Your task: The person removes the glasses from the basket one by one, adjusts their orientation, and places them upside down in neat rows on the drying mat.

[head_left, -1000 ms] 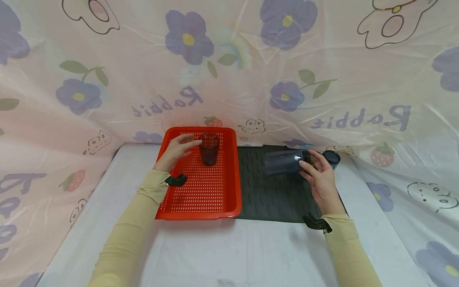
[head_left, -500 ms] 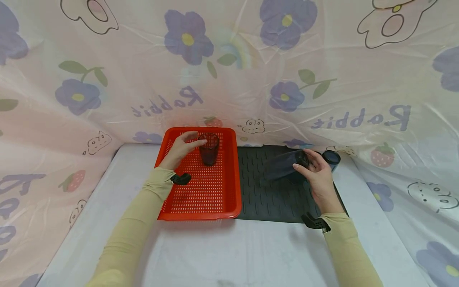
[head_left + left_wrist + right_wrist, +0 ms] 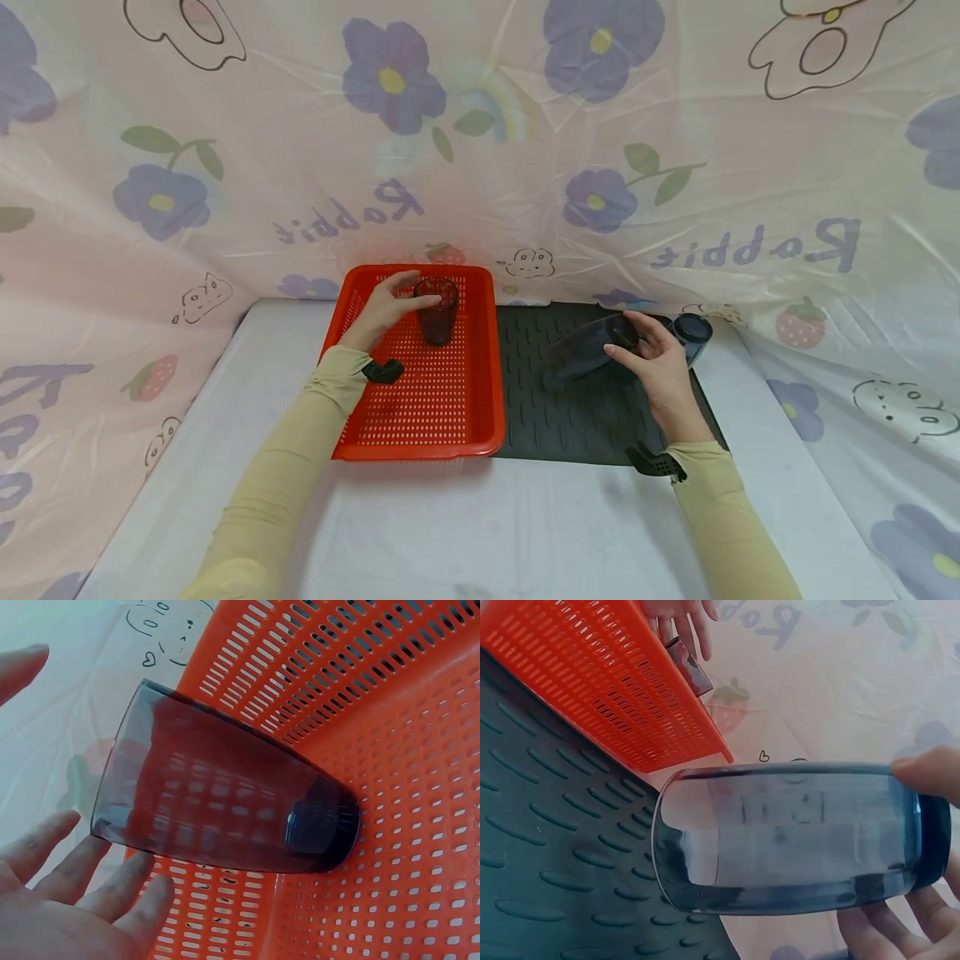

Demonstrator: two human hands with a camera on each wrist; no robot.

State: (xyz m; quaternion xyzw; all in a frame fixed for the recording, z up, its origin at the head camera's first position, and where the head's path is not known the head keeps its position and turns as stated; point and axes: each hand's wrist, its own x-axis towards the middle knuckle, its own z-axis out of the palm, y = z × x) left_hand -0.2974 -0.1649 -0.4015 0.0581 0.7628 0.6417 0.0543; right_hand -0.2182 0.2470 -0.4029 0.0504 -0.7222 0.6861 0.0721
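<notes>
A dark tinted drinking glass (image 3: 438, 323) stands mouth up at the back of the red plastic basket (image 3: 491, 417). My left hand (image 3: 384, 311) is at its rim, thumb on one side and fingers on the other. In the left wrist view those fingers (image 3: 112, 892) are spread and loosely extended close to the glass, not curled round it. My right hand (image 3: 660, 367) grips a second tinted glass (image 3: 795, 840) by its thick base, thumb on one side and fingers on the other. This glass is tilted, its mouth pointing left and down over the dark ribbed mat (image 3: 540, 408).
Another dark glass (image 3: 692, 331) stands base up at the mat's back right corner, just beyond my right hand. The basket overlaps the mat's left side. A patterned curtain (image 3: 495, 167) hangs close behind, and a white tabletop (image 3: 525, 533) lies in front.
My left hand has moved right, closer round the glass in the basket. My right hand has shifted slightly left and tipped its glass, so the mouth points lower and the base faces the head camera.
</notes>
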